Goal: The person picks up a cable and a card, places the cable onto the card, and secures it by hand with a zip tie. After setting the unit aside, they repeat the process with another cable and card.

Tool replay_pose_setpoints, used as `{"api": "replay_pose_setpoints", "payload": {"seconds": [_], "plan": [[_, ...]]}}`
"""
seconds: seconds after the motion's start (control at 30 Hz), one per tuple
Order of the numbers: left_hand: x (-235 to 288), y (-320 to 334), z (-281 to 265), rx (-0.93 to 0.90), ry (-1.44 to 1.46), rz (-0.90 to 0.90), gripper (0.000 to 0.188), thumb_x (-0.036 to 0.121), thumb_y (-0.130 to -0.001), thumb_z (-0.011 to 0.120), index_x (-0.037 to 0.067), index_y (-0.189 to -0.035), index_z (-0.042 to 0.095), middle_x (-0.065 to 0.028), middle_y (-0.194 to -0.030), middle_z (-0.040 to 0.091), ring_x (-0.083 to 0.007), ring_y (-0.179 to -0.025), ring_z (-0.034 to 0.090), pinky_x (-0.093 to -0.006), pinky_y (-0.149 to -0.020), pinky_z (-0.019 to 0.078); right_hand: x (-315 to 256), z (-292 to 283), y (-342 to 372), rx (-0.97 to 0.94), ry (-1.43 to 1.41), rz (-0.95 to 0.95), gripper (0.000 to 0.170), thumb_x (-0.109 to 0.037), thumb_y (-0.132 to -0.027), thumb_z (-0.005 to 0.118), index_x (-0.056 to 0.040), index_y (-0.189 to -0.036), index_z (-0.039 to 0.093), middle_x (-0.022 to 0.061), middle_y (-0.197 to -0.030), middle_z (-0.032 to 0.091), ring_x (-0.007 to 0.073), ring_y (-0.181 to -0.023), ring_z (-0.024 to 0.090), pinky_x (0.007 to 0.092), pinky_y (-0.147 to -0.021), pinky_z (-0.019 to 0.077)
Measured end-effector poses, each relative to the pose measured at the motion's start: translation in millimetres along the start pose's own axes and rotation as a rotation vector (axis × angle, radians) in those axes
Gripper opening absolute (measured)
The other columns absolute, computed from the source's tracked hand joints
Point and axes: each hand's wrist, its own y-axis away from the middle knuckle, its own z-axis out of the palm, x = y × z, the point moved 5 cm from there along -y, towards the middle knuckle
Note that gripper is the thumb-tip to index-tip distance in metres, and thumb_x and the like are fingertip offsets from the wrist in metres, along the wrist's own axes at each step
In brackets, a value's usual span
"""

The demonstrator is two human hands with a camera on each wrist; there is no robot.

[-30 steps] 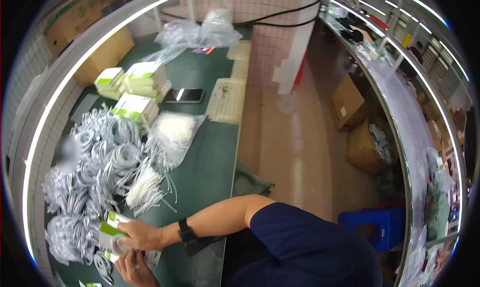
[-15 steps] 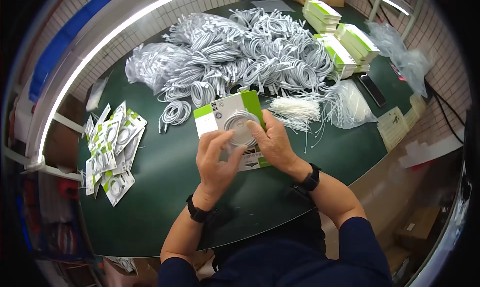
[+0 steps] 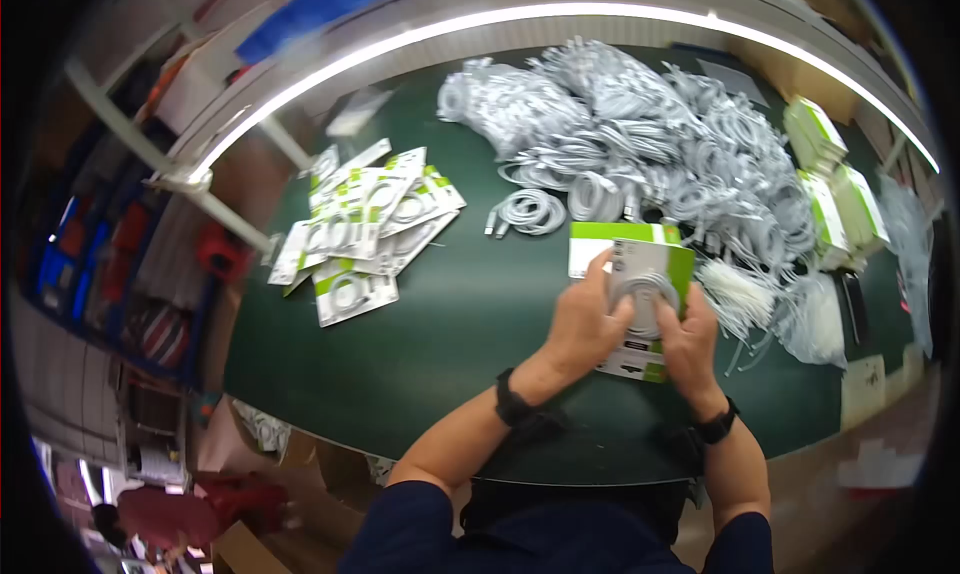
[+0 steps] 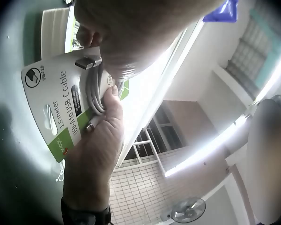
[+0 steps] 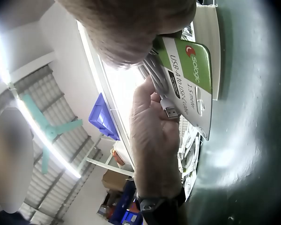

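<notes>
Both hands hold a white-and-green packaging card with a coiled grey USB-A to USB-C cable against its front. My left hand grips the card's left side, its thumb at the coil. On the right side, my right hand pinches card and coil, thumb over the front. The left wrist view shows the cable's metal plug near the card's printed text. A further stack of green-and-white cards lies behind the held one, partly hidden by it.
Several carded cables are piled on the left of the green table. A large heap of coiled grey cables spreads along the back. White zip ties, a plastic bag, a phone and card stacks stand right.
The head view has swung left, bringing the carded pile further in. The left hand's raised fingers have moved from over the coil to gripping the card's side; the right hand keeps its hold.
</notes>
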Motion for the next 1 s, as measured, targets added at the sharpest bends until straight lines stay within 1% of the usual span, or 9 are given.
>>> {"api": "replay_pose_setpoints", "payload": {"seconds": [0.1, 0.3, 0.4, 0.47, 0.5, 0.57, 0.7, 0.8, 1.0], "plan": [[-3, 0, 5, 0.035, -0.002, 0.057, 0.06, 0.009, -0.09, 0.07, -0.008, -0.142, 0.047, -0.0198, -0.084, 0.067, -0.0266, -0.072, 0.067, -0.0388, -0.068, 0.0538, -4, 4, 0, -0.013, -0.077, 0.004, 0.014, -0.009, -0.1, 0.063, 0.0023, -0.109, 0.064, 0.0071, -0.094, 0.069, 0.0126, -0.082, 0.061, 0.031, -0.074, 0.0513], [-4, 18, -1, -0.098, 0.522, -0.138, 0.051, 0.001, -0.091, 0.07, -0.005, -0.138, 0.051, -0.0121, -0.106, 0.072, -0.0162, -0.092, 0.071, -0.0324, -0.081, 0.0577, 5, 2, 6, -0.128, -0.149, 0.068, 0.018, -0.006, -0.101, 0.062, 0.0021, -0.116, 0.064, 0.0075, -0.104, 0.068, 0.0101, -0.094, 0.06, 0.0279, -0.081, 0.05], [-22, 30, -14, -0.172, 0.741, -0.26, 0.049, -0.001, -0.09, 0.072, -0.004, -0.135, 0.053, -0.0097, -0.119, 0.07, -0.0142, -0.103, 0.07, -0.0302, -0.092, 0.0575, -3, 17, 7, -0.228, -0.313, 0.02, 0.034, -0.007, -0.102, 0.062, 0.0019, -0.134, 0.055, 0.0102, -0.115, 0.068, 0.0104, -0.093, 0.063, 0.026, -0.076, 0.0523], [-38, 26, -43, -0.093, 0.699, -0.335, 0.049, 0.0, -0.09, 0.072, -0.003, -0.135, 0.053, -0.0121, -0.123, 0.068, -0.0175, -0.108, 0.07, -0.0322, -0.097, 0.057, 0, 11, 9, -0.258, -0.377, 0.093, 0.045, -0.012, -0.104, 0.061, 0.0014, -0.144, 0.048, 0.0121, -0.122, 0.067, 0.0124, -0.092, 0.067, 0.0228, -0.071, 0.0529], [-45, 20, -59, 0.017, 0.79, -0.318, 0.044, 0.0, -0.09, 0.072, -0.002, -0.13, 0.056, -0.0099, -0.116, 0.071, -0.0122, -0.095, 0.07, -0.0269, -0.083, 0.0584, 0, 9, 8, -0.23, -0.343, 0.152, 0.043, -0.013, -0.105, 0.06, 0.0014, -0.144, 0.048, 0.0132, -0.124, 0.066, 0.012, -0.094, 0.068, 0.0196, -0.068, 0.0508], [-61, 1, -109, 0.19, 0.773, -0.306, 0.033, 0.003, -0.09, 0.073, 0.003, -0.121, 0.061, -0.0018, -0.095, 0.071, -0.0016, -0.062, 0.054, -0.0185, -0.052, 0.0405, 7, 7, 3, -0.198, -0.309, 0.181, 0.038, -0.012, -0.105, 0.06, 0.0017, -0.14, 0.052, 0.0117, -0.118, 0.069, 0.012, -0.089, 0.069, 0.0196, -0.064, 0.0503], [-111, -29, -223, 0.523, 0.877, -0.234, 0.031, 0.014, -0.097, 0.074, 0.001, -0.123, 0.06, -0.0055, -0.099, 0.07, -0.0125, -0.083, 0.068, -0.0231, -0.07, 0.0557, 19, 9, 3, -0.288, -0.205, 0.248, 0.029, -0.012, -0.104, 0.063, 0.0015, -0.13, 0.06, 0.0071, -0.104, 0.071, 0.0108, -0.081, 0.069, 0.0205, -0.062, 0.0509], [-126, -28, -235, 0.522, 0.964, -0.465, 0.046, 0.017, -0.097, 0.077, -0.004, -0.132, 0.055, -0.0099, -0.109, 0.067, -0.021, -0.097, 0.07, -0.0324, -0.079, 0.0611, 12, 16, 8, -0.318, -0.168, 0.27, 0.024, -0.01, -0.102, 0.066, 0.0016, -0.123, 0.064, 0.0048, -0.095, 0.07, 0.0095, -0.078, 0.068, 0.0226, -0.064, 0.0535], [-143, -29, -153, 0.084, 0.552, -0.546, 0.058, 0.022, -0.095, 0.079, -0.004, -0.14, 0.055, -0.0148, -0.124, 0.066, -0.0231, -0.104, 0.069, -0.0341, -0.081, 0.0612, 11, 19, 8, -0.324, -0.156, 0.226, 0.019, -0.006, -0.1, 0.066, 0.0039, -0.117, 0.067, 0.0052, -0.091, 0.072, 0.0091, -0.076, 0.068, 0.0241, -0.068, 0.0568]]}}
